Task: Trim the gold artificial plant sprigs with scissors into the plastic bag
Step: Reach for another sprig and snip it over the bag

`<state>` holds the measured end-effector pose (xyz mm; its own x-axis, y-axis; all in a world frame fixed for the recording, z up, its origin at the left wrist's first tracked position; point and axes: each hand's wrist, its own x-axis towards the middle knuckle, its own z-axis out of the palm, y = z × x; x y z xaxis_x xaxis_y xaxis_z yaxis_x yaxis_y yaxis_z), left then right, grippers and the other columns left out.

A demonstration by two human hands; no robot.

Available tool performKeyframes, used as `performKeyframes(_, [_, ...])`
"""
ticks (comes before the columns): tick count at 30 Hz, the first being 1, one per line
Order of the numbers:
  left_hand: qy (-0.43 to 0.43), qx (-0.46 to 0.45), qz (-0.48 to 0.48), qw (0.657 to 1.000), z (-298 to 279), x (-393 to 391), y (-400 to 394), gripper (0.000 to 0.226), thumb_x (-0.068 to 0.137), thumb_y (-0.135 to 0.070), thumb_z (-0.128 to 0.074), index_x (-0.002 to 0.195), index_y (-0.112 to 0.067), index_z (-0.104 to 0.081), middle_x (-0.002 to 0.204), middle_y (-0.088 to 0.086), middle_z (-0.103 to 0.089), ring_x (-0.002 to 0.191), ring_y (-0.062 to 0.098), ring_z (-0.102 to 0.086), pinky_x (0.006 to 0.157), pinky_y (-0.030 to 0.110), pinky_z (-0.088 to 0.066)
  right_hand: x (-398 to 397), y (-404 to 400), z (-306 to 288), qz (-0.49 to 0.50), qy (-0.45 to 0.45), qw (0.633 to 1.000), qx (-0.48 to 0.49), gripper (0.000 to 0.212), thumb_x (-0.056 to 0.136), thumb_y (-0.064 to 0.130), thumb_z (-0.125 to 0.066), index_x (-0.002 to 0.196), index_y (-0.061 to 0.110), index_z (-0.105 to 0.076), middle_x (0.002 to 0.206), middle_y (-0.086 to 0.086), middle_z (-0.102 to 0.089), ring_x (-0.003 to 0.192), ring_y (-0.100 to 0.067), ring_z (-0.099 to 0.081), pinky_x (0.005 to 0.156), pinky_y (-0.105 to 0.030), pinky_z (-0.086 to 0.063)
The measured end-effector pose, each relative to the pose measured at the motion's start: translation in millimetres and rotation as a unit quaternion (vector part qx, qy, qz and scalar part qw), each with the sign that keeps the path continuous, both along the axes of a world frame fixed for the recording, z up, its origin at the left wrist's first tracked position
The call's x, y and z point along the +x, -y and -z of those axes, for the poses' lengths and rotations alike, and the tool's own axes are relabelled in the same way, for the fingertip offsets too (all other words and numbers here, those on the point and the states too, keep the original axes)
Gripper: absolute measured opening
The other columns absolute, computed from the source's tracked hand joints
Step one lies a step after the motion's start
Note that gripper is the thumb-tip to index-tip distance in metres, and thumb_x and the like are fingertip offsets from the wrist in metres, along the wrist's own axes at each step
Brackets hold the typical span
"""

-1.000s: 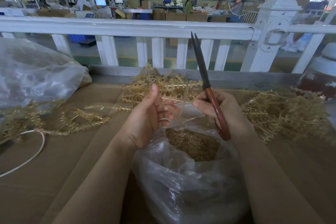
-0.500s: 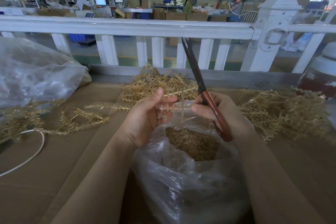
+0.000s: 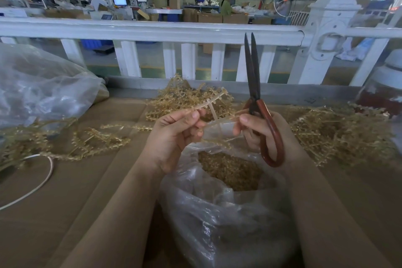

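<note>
Head view: left hand (image 3: 174,135) is pinching a gold sprig (image 3: 208,104), right hand (image 3: 261,130) gripping scissors (image 3: 253,85); she's wise cutting directly over the plastic bag (image 3: 217,213).

Bare cardboard (image 3: 65,213) lies open at lower left; sprig piles (image 3: 343,135) crowd the right, a railing (image 3: 152,32) blocks the top.

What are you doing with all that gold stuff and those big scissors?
A person is trimming gold plastic plant sprigs. The left hand pinches one sprig above the open plastic bag, which already holds cut bits. The right hand grips the scissors, blades pointing up, not cutting now. More sprigs wait nearby.
</note>
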<state>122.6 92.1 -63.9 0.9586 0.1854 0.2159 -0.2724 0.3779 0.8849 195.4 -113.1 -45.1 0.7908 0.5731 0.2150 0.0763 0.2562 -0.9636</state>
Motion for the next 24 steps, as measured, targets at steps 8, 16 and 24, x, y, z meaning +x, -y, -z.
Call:
performKeyframes(8, [-0.002, -0.074, 0.016, 0.997, -3.8, -1.1, -1.3, 0.010, 0.085, -0.015, -0.064, 0.088, -0.011, -0.073, 0.072, -0.003, -0.067, 0.059, 0.005, -0.061, 0.057, 0.016, -0.051, 9.5, 0.7, 7.2, -0.003, -0.015, 1.000, 0.017, 0.018, 0.081, 0.021, -0.072, 0.092, 0.008, -0.077, 0.078, -0.013, -0.069, 0.041, -0.007, -0.034, 0.043, -0.026, -0.017])
performKeyframes(16, [0.073, -0.159, -0.232, 0.957, -9.3, -15.4, -55.1, 0.015, 0.098, -0.007, -0.050, 0.098, -0.011, -0.065, 0.073, -0.004, -0.060, 0.056, 0.002, -0.053, 0.054, 0.013, -0.046, 9.4, -3.7, 2.8, 0.194, 0.100, 0.968, -0.125, 0.015, 0.086, 0.018, -0.077, 0.073, 0.011, -0.072, 0.061, 0.003, -0.065, 0.047, -0.002, -0.056, 0.047, -0.010, -0.042])
performKeyframes(24, [-0.173, -0.060, -0.543, 0.820, 5.0, -21.8, -96.9, 0.016, 0.090, -0.016, -0.066, 0.075, -0.019, -0.068, 0.068, -0.002, -0.065, 0.048, 0.006, -0.058, 0.046, 0.021, -0.046, 15.7, -16.4, 21.8, 0.283, 0.293, 0.844, -0.349, 0.030, 0.086, 0.050, -0.073, 0.063, 0.039, -0.056, 0.055, 0.021, -0.060, 0.061, -0.002, -0.059, 0.055, -0.021, -0.043])
